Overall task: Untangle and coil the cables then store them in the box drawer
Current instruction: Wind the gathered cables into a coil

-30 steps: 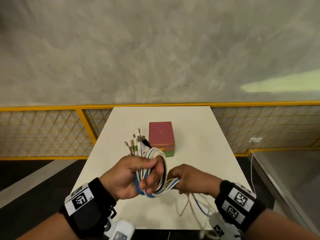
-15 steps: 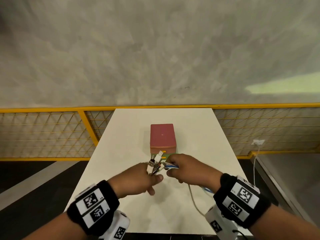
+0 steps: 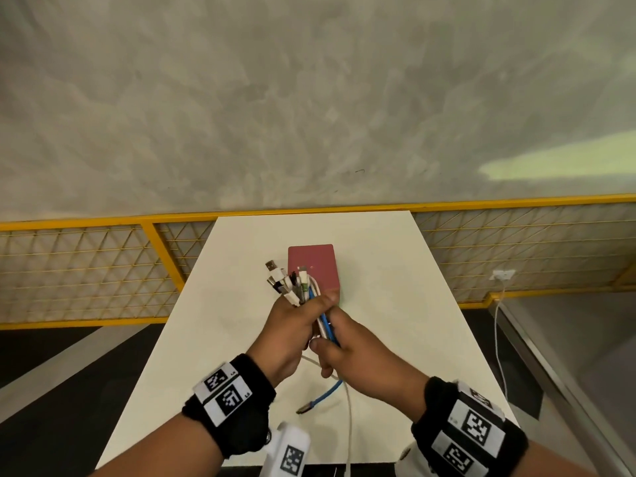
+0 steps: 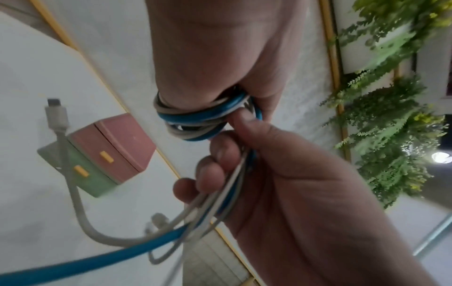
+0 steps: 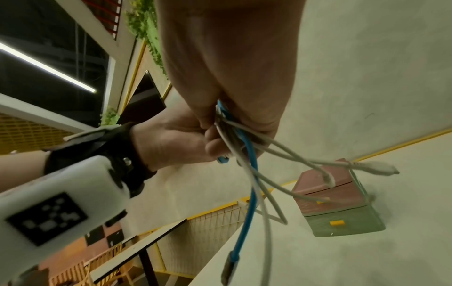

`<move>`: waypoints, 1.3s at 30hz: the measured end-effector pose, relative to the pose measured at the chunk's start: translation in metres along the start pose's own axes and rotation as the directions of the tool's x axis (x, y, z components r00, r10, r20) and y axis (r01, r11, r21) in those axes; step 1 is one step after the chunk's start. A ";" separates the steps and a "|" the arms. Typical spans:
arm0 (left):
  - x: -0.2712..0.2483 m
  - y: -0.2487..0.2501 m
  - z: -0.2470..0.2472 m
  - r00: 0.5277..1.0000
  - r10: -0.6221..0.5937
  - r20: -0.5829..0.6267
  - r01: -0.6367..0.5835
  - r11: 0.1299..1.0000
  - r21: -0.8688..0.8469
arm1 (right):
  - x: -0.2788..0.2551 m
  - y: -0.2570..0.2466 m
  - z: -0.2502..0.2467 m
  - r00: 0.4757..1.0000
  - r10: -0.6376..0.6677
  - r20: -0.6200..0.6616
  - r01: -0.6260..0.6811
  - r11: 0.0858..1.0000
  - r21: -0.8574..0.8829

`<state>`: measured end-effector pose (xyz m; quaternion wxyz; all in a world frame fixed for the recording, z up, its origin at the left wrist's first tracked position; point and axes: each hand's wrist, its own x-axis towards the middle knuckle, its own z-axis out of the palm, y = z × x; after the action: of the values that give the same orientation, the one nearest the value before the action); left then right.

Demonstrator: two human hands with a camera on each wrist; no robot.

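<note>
Fingers [image 3: 321,301] of my left hand [image 3: 292,325] are curling round the bundle of cables [image 3: 318,313], and I am holding it up above the white desk [image 3: 395,304], just in front of the box [image 3: 315,266]. Plug ends are fanning out of the top of my fist, white, black and metal ones, though they are too small and crowded for me to count. On the left wrist view the blue and white strands are looping round my left fingers [image 4: 195,92] in a few turns. My right hand [image 3: 358,352] is closing on the same cables just below, the thumb [image 3: 321,346] pressing them against the curled fingers, so how the strands are lying inside either palm is staying hidden. Loose tails are hanging down beneath my hands: a blue cable [image 3: 327,395] ending in a metal plug close over the desk, and a white one [image 3: 349,428] running off the bottom edge of the head view. Behind my hands the box is showing its pink top, while the wrist views are giving a pink upper drawer [image 4: 117,154] and a green lower one [image 4: 88,180], both with yellow pulls and both looking closed. Part of the box front is being crossed by a white cable there.
</note>
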<state>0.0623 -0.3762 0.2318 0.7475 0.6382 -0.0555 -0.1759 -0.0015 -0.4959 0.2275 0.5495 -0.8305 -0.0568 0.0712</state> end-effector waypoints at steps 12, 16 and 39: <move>0.001 0.005 -0.009 0.998 -0.048 0.031 0.057 0.844 -0.533 | -0.008 0.012 0.010 0.995 0.074 -0.068 -0.080 0.994 -0.080; 0.009 0.018 -0.016 0.999 0.002 -0.033 -0.020 0.825 -0.564 | -0.010 0.029 0.016 0.990 0.030 -0.139 -0.063 0.968 -0.242; 0.012 -0.010 -0.007 0.926 0.361 -0.114 -0.356 0.932 0.063 | -0.014 0.036 0.008 0.742 0.659 0.120 -0.596 0.567 0.568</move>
<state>0.0734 -0.3753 0.2188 0.7558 0.6421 -0.1285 0.0046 -0.0162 -0.5053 0.1925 0.7128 -0.5928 0.2950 0.2314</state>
